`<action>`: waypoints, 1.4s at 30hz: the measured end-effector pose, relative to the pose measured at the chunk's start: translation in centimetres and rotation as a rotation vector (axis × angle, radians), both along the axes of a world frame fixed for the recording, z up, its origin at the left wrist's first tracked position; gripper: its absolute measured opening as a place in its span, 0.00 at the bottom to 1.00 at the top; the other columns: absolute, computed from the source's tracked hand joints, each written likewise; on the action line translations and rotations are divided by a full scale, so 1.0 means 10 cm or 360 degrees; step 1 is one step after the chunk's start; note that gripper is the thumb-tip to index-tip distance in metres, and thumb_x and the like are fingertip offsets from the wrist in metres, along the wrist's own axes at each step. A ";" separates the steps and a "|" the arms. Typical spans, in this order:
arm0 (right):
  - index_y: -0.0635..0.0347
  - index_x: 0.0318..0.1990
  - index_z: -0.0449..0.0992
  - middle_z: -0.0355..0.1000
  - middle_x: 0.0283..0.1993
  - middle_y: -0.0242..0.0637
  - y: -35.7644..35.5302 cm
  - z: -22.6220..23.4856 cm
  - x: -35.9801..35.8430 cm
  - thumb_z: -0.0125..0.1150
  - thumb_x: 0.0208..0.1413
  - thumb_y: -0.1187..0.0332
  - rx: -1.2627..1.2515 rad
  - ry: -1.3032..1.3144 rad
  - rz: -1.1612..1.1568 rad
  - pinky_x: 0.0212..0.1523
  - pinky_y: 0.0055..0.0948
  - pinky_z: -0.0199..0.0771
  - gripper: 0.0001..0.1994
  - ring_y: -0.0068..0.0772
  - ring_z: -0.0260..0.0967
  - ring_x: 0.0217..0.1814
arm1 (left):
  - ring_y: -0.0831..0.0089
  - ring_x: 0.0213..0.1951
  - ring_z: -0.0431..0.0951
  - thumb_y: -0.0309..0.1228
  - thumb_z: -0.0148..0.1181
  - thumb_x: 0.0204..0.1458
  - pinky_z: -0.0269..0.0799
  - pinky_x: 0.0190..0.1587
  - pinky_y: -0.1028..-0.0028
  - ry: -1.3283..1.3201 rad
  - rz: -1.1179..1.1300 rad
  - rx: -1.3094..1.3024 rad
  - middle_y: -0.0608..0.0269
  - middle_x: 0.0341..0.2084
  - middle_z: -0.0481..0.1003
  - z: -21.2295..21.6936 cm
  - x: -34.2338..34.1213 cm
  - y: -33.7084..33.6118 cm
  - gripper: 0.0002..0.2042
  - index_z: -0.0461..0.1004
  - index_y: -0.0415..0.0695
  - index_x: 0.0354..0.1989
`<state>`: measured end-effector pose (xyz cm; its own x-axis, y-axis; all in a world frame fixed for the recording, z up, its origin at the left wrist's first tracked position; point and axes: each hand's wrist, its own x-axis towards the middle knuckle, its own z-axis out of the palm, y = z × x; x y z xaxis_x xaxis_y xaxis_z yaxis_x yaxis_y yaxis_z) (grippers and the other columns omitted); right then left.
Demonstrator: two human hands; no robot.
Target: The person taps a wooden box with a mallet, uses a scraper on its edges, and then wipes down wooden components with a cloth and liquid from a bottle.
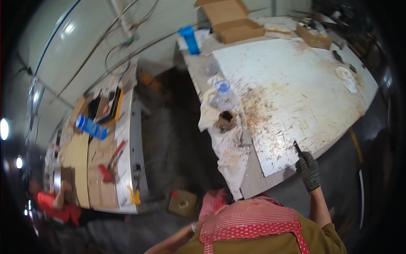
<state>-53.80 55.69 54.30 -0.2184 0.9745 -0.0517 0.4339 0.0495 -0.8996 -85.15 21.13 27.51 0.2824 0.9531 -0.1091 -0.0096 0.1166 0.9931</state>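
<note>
While the gloved right hand [309, 170] held a closed grip on a dark blade [297, 147] at the stained white sheet's [292, 84] lower-right edge on the worktop [253, 180], scraping looked underway, calling next for a steady push; the left hand's [195, 227] grip couldn't be told.

- The right hand [310, 171] wears a dark grey-green knit glove with a yellowish band at the cuff; the forearm above it is bare
- An olive-brown short-sleeved top covers the shoulders and upper right arm
- A red-and-white cloth [249, 222] lies over the chest; part is finely striped, part carries white dots on red, with a dotted strap running down the right side
- The left forearm is bare; its hand is too blurred to make out; a pale band shows near the wrist
</note>
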 end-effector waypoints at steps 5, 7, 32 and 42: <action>0.63 0.45 0.71 0.72 0.28 0.37 0.79 -0.05 0.45 0.50 0.58 0.69 0.0095 -0.0484 -0.0020 0.28 0.24 0.69 0.11 0.24 0.70 0.27 | 0.70 0.50 0.71 0.42 0.49 0.56 0.63 0.54 0.71 0.1445 0.0363 -0.0486 0.58 0.47 0.73 2.44 -0.26 0.69 0.19 0.68 0.43 0.52; 0.60 0.49 0.70 0.73 0.43 0.43 1.38 -0.30 0.65 0.52 0.55 0.70 0.0937 -0.0601 -0.0052 0.39 0.31 0.70 0.14 0.39 0.72 0.41 | 0.68 0.47 0.73 0.35 0.53 0.54 0.66 0.51 0.74 0.1123 0.0741 -0.0423 0.58 0.44 0.74 2.38 -0.41 0.75 0.16 0.69 0.42 0.50; 0.64 0.41 0.70 0.68 0.46 0.49 0.10 -0.80 -0.59 0.55 0.48 0.75 0.0925 -0.0459 -0.0335 0.51 0.39 0.64 0.11 0.49 0.64 0.50 | 0.67 0.42 0.71 0.37 0.62 0.43 0.66 0.45 0.67 -0.0683 -0.0868 0.0495 0.56 0.42 0.68 5.43 -0.10 2.17 0.28 0.61 0.42 0.53; 0.64 0.42 0.71 0.68 0.47 0.52 0.15 -0.81 -0.79 0.51 0.51 0.72 0.0872 -0.0609 -0.0407 0.53 0.43 0.62 0.11 0.52 0.63 0.51 | 0.62 0.45 0.69 0.38 0.62 0.44 0.68 0.46 0.69 -0.0538 -0.1393 0.0946 0.54 0.42 0.68 5.41 0.32 2.85 0.27 0.64 0.40 0.51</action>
<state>-61.66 57.22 46.17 -0.0442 0.9004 0.4327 0.7726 0.3054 -0.5566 -81.99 49.59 81.58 0.8123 0.2851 0.5089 -0.4379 -0.2783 0.8549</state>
